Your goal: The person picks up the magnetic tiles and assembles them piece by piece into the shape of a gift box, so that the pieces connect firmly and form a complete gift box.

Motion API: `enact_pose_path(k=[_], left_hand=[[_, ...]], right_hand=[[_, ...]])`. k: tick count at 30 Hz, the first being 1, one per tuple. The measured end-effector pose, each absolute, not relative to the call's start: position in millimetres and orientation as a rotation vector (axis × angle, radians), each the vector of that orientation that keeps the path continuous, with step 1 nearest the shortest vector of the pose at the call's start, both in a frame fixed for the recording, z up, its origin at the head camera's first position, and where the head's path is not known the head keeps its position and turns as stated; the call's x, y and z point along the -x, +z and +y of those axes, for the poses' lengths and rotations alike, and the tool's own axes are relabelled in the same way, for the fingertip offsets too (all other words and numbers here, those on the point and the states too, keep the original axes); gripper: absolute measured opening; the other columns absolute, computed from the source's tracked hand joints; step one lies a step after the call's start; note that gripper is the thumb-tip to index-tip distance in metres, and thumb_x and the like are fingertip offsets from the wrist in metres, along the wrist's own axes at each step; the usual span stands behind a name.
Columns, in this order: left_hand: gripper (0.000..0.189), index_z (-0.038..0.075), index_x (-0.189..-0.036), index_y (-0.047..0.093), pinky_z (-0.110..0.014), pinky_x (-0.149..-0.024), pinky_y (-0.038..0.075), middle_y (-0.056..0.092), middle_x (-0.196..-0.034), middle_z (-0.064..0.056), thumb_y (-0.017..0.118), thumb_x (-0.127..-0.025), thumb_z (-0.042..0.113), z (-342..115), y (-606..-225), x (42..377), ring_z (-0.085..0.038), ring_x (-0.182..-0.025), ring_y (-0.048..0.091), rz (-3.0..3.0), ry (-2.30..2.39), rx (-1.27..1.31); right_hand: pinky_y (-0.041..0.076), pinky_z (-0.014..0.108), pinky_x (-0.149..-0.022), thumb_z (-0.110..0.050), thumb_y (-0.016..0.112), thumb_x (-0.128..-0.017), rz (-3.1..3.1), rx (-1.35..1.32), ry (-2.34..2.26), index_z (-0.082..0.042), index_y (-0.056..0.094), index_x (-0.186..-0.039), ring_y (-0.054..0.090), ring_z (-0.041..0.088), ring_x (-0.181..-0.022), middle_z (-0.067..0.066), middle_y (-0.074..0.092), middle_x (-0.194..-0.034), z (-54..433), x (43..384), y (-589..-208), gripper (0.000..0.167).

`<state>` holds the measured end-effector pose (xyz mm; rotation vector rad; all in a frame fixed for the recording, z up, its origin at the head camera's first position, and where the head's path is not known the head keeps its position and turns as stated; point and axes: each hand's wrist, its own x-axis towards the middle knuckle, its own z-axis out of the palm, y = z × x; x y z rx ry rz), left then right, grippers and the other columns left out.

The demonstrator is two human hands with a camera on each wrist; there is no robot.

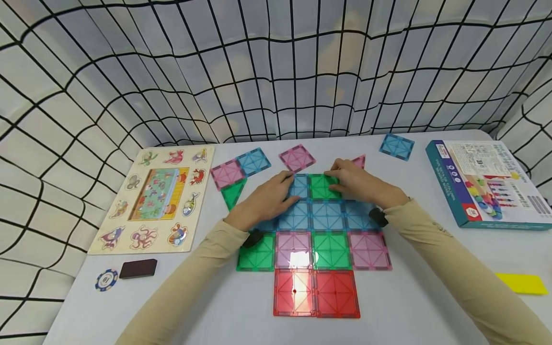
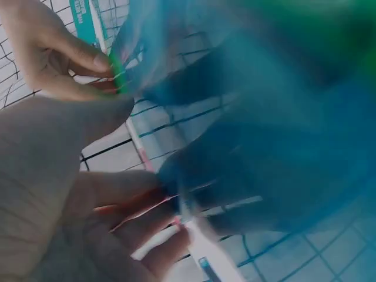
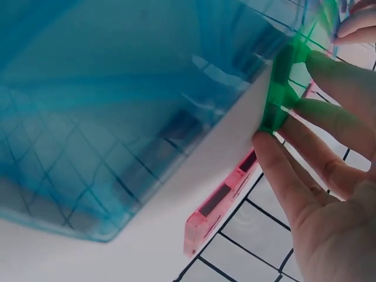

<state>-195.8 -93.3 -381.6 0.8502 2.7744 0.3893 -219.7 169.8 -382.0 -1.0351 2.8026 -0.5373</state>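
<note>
Translucent magnetic tiles are arranged in rows on the white table. At the far end of the rows, my left hand [image 1: 269, 197] holds the left edge of a small blue tile [image 1: 301, 187], thumb and fingers apart along it. Beside that tile, my right hand [image 1: 360, 182] grips the right edge of a green tile [image 1: 320, 187]; the right wrist view shows the fingers on this green tile [image 3: 279, 94]. Nearer rows hold a middle blue tile [image 1: 327, 215], a pink tile [image 1: 293, 250], a green tile [image 1: 331, 250] and a red tile [image 1: 337, 293]. My left hand partly hides the blue row's left end.
Loose tiles lie behind: a pink square [image 1: 297, 158], a blue tile [image 1: 396, 146], a partly hidden pink tile [image 1: 360, 162] and a green triangle [image 1: 233, 192]. A picture puzzle board [image 1: 202, 191] is left, a box [image 1: 496, 184] right. A poker chip [image 1: 106, 280] and yellow block [image 1: 523, 283] lie nearer.
</note>
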Motion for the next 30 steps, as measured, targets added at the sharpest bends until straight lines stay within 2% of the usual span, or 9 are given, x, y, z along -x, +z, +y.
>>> enact_pose_path(k=[7,11,14,17,19,21,25,30], left_hand=[[0.071,-0.008,-0.16,0.029,-0.045,-0.127,0.025,0.023,-0.17,-0.021,0.053,-0.11,0.037,-98,-371,199,-0.034,-0.158,0.024,2.669,0.358,-0.827],[0.075,-0.006,-0.163,0.023,-0.045,-0.127,0.022,0.015,-0.173,-0.02,0.053,-0.11,0.038,-102,-367,197,-0.033,-0.159,0.017,2.62,0.36,-0.819],[0.076,-0.005,-0.163,0.02,-0.047,-0.127,0.022,0.01,-0.173,-0.021,0.052,-0.111,0.039,-107,-366,189,-0.035,-0.16,0.015,2.6,0.368,-0.801],[0.077,-0.008,-0.162,0.021,-0.05,-0.126,0.023,0.009,-0.173,-0.024,0.052,-0.111,0.039,-117,-366,173,-0.039,-0.159,0.016,2.618,0.387,-0.79],[0.077,-0.009,-0.162,0.022,-0.051,-0.126,0.024,0.01,-0.172,-0.026,0.054,-0.11,0.039,-126,-364,159,-0.04,-0.158,0.016,2.636,0.431,-0.772],[0.077,-0.009,-0.162,0.023,-0.053,-0.125,0.025,0.011,-0.171,-0.027,0.055,-0.11,0.038,-136,-362,144,-0.04,-0.158,0.016,2.653,0.478,-0.743],[0.076,-0.007,-0.162,0.024,-0.058,-0.122,0.028,0.013,-0.171,-0.029,0.056,-0.109,0.037,-157,-360,116,-0.043,-0.158,0.016,2.63,0.588,-0.627],[0.077,-0.007,-0.163,0.02,-0.061,-0.124,0.022,0.011,-0.171,-0.028,0.053,-0.11,0.038,-174,-362,95,-0.044,-0.158,0.011,2.546,0.796,-0.513]], right_hand=[[0.053,0.05,-0.092,-0.007,0.073,-0.098,2.774,1.056,-0.563,0.014,0.06,-0.137,0.058,0.035,-0.107,0.023,0.06,-0.117,171,220,-378,0.045],[0.052,0.052,-0.096,-0.01,0.071,-0.1,2.762,1.027,-0.59,0.013,0.058,-0.14,0.057,0.037,-0.112,0.024,0.059,-0.123,173,219,-378,0.048],[0.047,0.058,-0.107,-0.014,0.069,-0.102,2.708,0.97,-0.649,0.011,0.054,-0.144,0.054,0.042,-0.127,0.027,0.056,-0.137,179,216,-377,0.052],[0.037,0.064,-0.116,-0.017,0.065,-0.104,2.633,0.923,-0.72,0.008,0.05,-0.149,0.041,0.046,-0.144,0.028,0.046,-0.153,190,207,-375,0.054],[0.032,0.065,-0.118,-0.017,0.064,-0.105,2.613,0.897,-0.749,0.006,0.049,-0.151,0.034,0.048,-0.149,0.027,0.04,-0.16,199,198,-374,0.054],[0.034,0.066,-0.117,-0.016,0.064,-0.105,2.627,0.89,-0.759,0.004,0.049,-0.152,0.034,0.049,-0.149,0.027,0.038,-0.161,207,186,-374,0.053],[0.045,0.062,-0.11,-0.016,0.068,-0.103,2.669,0.937,-0.721,0.001,0.054,-0.149,0.044,0.048,-0.142,0.026,0.042,-0.157,212,153,-371,0.052],[0.051,0.06,-0.104,-0.03,0.071,-0.102,2.624,1.066,-0.625,-0.008,0.056,-0.15,0.048,0.046,-0.14,0.022,0.042,-0.159,201,113,-368,0.055]])
